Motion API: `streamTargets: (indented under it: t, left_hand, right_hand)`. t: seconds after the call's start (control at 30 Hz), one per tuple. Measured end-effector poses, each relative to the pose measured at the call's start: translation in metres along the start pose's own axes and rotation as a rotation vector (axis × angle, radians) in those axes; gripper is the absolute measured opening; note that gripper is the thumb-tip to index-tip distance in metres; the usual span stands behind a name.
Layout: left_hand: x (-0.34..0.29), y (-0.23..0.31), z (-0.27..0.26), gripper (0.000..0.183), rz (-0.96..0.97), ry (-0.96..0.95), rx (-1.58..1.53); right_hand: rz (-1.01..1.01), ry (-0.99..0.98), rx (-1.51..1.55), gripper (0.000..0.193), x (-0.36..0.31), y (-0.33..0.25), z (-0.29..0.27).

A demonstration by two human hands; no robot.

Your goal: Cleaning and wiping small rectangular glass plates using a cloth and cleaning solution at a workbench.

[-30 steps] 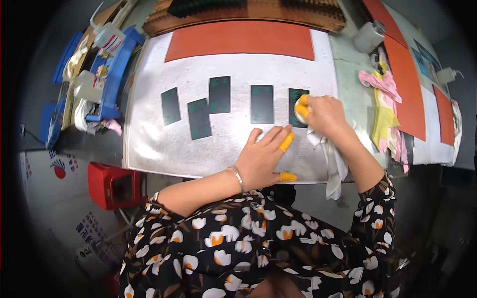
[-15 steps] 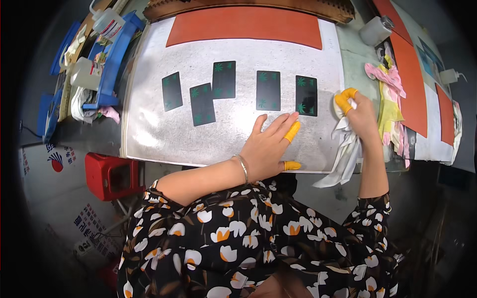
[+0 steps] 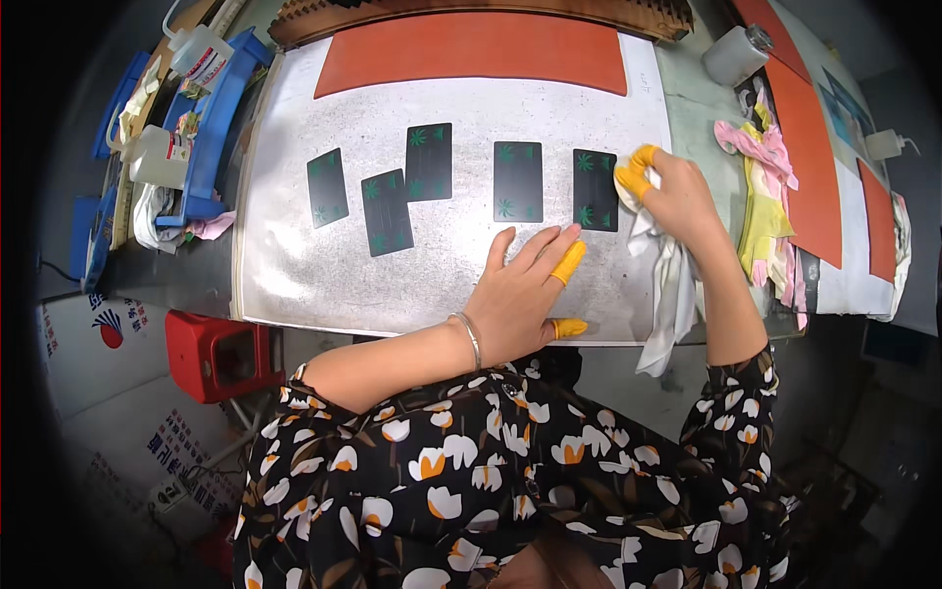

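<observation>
My left hand (image 3: 518, 285) rests with outstretched fingers on the white sheet (image 3: 343, 290). Its fingertips reach the lower edge of the rightmost black card (image 3: 594, 191), which has green leaf motifs. Yellow finger cots cover two of its fingers. In my right hand (image 3: 677, 191), also in yellow finger cots, a white cloth (image 3: 670, 294) is bunched; it touches or nearly touches that card's right edge, and its tail hangs past the sheet's front edge. Further left lie more such cards: one alone (image 3: 518, 183), two overlapping (image 3: 429, 162) (image 3: 389, 213), and a tilted one (image 3: 328, 187).
Along the back lies an orange-red mat (image 3: 471, 57), before a brown ridged strip (image 3: 481, 18). A blue tray (image 3: 218, 128) with plastic bottles (image 3: 160, 157) stands left. Pink and yellow rags (image 3: 765, 201) and a grey bottle (image 3: 736, 56) are right. A red stool (image 3: 221, 355) stands below left.
My right hand has brought the cloth leftward, up to the rightmost card's right edge. My left hand keeps its place by that card. The whole view has shifted slightly.
</observation>
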State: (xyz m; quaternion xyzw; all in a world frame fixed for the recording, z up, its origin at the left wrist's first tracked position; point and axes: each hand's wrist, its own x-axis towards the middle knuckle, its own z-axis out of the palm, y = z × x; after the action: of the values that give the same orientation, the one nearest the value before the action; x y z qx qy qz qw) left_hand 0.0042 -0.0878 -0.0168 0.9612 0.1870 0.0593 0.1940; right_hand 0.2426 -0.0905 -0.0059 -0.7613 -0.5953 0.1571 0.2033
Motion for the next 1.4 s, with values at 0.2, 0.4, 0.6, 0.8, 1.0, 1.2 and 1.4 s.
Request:
streamTargets:
  t: [0.2, 0.4, 0.6, 0.8, 1.0, 1.2, 1.4]
  left_hand:
    - [0.000, -0.003, 0.004, 0.069, 0.001, 0.031, -0.002]
    - [0.000, -0.004, 0.007, 0.069, 0.011, 0.066, -0.040]
    - [-0.003, -0.003, 0.009, 0.066, 0.005, 0.070, -0.052]
    - [-0.013, -0.009, 0.002, 0.061, 0.051, 0.041, -0.098]
    - [-0.061, -0.039, -0.021, 0.070, -0.132, 0.130, -0.053]
    - [-0.090, -0.102, -0.054, 0.086, -0.367, 0.299, 0.158]
    - [-0.088, -0.126, -0.059, 0.080, -0.325, 0.227, 0.155]
  right_hand:
    - [-0.057, -0.029, -0.094, 0.029, 0.042, -0.014, 0.012]
    - [-0.023, -0.052, -0.193, 0.030, 0.044, -0.024, 0.022]
    - [-0.002, -0.111, -0.231, 0.027, 0.009, -0.039, 0.029]
    - [-0.042, -0.088, -0.248, 0.023, -0.033, -0.049, 0.034]
    - [-0.016, -0.171, -0.172, 0.026, -0.070, -0.056, 0.028]
    - [0.092, 0.122, 0.294, 0.015, -0.087, -0.037, 0.031]
    - [0.191, 0.217, 0.619, 0.012, -0.089, -0.018, 0.044]
